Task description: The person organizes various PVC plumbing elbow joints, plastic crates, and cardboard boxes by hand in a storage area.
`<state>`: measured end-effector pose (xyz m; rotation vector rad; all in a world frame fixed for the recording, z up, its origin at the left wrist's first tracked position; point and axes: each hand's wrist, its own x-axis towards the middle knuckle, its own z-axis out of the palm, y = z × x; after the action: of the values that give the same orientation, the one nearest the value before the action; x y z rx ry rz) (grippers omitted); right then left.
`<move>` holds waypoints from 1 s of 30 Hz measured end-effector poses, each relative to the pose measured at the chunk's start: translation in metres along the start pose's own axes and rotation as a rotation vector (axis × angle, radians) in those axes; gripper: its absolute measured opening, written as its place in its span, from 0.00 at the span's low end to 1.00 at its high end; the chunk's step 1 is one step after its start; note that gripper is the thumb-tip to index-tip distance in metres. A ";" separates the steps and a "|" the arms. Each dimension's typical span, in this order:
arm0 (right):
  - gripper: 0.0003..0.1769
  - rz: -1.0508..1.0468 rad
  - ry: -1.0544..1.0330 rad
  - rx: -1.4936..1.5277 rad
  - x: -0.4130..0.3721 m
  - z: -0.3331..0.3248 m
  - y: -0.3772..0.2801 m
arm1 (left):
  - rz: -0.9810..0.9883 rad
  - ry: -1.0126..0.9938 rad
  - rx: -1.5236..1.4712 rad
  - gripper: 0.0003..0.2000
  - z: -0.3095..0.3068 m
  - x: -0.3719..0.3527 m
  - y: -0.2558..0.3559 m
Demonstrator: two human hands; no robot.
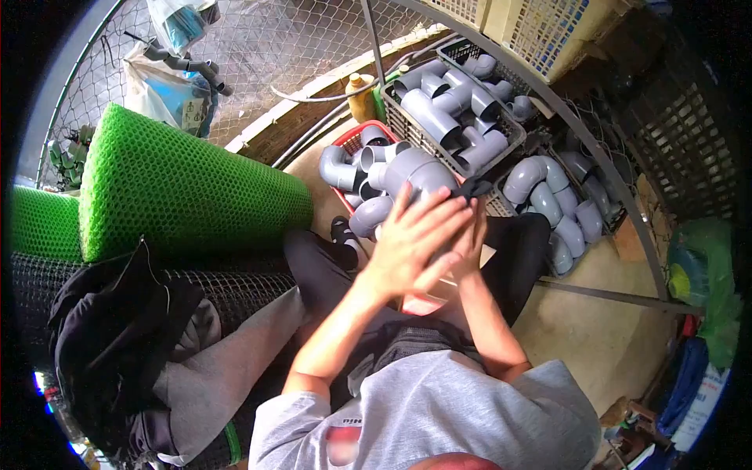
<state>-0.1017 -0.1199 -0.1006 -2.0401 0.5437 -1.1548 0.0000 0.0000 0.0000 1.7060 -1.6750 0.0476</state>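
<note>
My left hand [419, 235] is in front of my chest, its fingers stretched out and somewhat spread. My right hand [472, 239] is close beside it, palm side toward it, with most of its fingers hidden behind the left. At the fingertips a bunched piece of black cloth [473, 188] sticks out. Just beyond, a large grey pipe fitting [419, 171] is overlapped by the left fingertips; I cannot tell whether the hands grip it. A grey elbow fitting [371, 216] lies to the left of the fingers, near the red basket [338, 139].
Grey fittings fill the red basket and a black crate [407, 129] behind it. More grey elbows [540, 188] are at the right. Green mesh rolls [188, 188] and a dark jacket [117, 329] are on the left. A metal frame bar [595, 149] curves past the right side.
</note>
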 end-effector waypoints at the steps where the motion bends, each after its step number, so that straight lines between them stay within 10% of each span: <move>1: 0.27 -0.098 0.011 -0.250 -0.004 0.006 -0.003 | 0.004 -0.004 0.022 0.27 -0.010 0.008 -0.005; 2: 0.24 0.317 0.012 0.576 0.013 -0.001 -0.039 | -0.018 0.101 0.002 0.26 -0.013 0.014 -0.020; 7: 0.21 -0.066 0.008 0.263 0.032 -0.016 -0.073 | -0.447 0.612 -0.765 0.24 0.003 0.019 -0.042; 11: 0.26 0.178 0.060 0.717 0.047 -0.014 -0.076 | -0.824 0.822 -1.392 0.31 0.019 0.000 -0.012; 13: 0.29 0.602 -0.158 0.969 0.036 -0.005 -0.027 | -0.793 0.858 -1.159 0.31 0.030 -0.008 -0.006; 15: 0.30 0.970 -0.317 1.375 0.019 -0.006 -0.023 | -0.211 0.236 -0.030 0.27 0.029 -0.017 -0.014; 17: 0.29 0.387 -0.384 0.959 -0.049 0.019 0.028 | -0.096 0.095 -0.040 0.18 0.015 0.003 0.007; 19: 0.29 0.363 -0.477 0.627 -0.063 0.030 0.055 | 0.023 -0.071 -0.064 0.15 0.000 0.007 -0.014; 21: 0.31 0.681 -0.335 1.108 -0.041 0.010 0.022 | -0.002 -0.057 -0.156 0.13 -0.010 0.014 -0.036; 27: 0.35 0.647 -0.399 1.059 -0.035 -0.005 0.001 | -0.354 0.314 -0.518 0.17 0.006 0.014 -0.053; 30: 0.31 0.763 -0.197 1.283 -0.026 0.006 0.006 | -0.171 0.219 -0.104 0.16 0.017 0.001 -0.003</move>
<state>-0.1100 -0.1048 -0.1219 -0.6934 0.2796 -0.5269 -0.0050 -0.0099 -0.0127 1.6943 -1.3457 0.0628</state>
